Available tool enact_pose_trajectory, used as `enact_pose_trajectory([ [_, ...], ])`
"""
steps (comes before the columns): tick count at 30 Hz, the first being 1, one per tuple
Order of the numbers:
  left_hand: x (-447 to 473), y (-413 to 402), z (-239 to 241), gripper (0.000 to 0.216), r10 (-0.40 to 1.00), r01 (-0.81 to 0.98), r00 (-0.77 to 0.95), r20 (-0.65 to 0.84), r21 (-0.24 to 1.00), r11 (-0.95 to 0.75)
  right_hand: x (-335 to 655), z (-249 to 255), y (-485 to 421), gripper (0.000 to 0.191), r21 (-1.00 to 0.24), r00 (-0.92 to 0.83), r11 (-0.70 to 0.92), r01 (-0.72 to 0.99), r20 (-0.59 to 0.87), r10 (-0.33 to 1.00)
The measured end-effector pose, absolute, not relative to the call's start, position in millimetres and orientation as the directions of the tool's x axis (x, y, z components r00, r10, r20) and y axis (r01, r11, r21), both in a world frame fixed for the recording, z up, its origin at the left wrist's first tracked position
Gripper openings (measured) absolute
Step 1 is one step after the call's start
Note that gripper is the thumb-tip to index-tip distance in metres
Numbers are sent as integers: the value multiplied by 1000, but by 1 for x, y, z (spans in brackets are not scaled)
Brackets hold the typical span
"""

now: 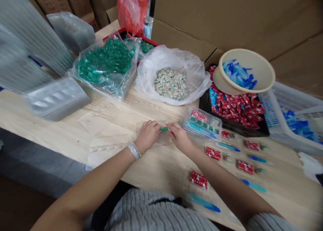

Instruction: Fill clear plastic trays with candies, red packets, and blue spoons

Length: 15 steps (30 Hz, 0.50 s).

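Note:
My left hand (148,134) and my right hand (179,135) meet at the middle of the table, fingers closed at either end of a small green translucent piece (164,128). Beneath them lies a thin clear plastic tray, its outline hard to make out. Just right of my right hand is a stack of clear trays (213,123) filled with red packets, green pieces and blue pointed sticks. More sets, with red packets (199,179) and blue sticks (205,203), lie near my right forearm.
A bag of green pieces (106,61), a white bag of striped pieces (171,84) and a cream bowl (267,73) of blue sticks line the back. The bowl rests over a black tray (236,128) of red packets. Empty clear trays (57,96) stand left; a white basket (277,106) sits right.

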<state>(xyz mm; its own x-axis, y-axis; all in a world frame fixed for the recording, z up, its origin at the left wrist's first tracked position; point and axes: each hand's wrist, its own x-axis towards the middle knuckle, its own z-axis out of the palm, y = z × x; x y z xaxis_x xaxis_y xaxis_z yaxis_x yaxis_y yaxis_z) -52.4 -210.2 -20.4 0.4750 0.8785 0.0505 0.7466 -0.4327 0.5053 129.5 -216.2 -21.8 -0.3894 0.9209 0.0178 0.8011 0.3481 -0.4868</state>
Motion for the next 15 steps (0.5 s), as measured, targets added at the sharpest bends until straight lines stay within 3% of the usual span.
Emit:
enact_pose_trajectory([
  [4,-40,-207,-24,17,857,739,516,9,500,-451,121,-34,-206,25,-528,-446,351,774,-61,893],
  [7,-44,-218,-22,19,870,742,489,63,494,-453,122,-35,-208,28,-519,-488,387,762,-68,870],
  [10,-82,-218,-12,36,873,731,457,173,486,-479,128,-22,-208,34,-459,-495,431,777,-23,869],
  [12,-130,-203,0,37,899,743,356,256,506,-438,124,-3,-198,35,-372,-439,428,824,59,897],
  [15,-212,-158,22,25,967,869,-13,255,481,-115,79,34,-160,34,-313,-422,469,826,209,882],
])
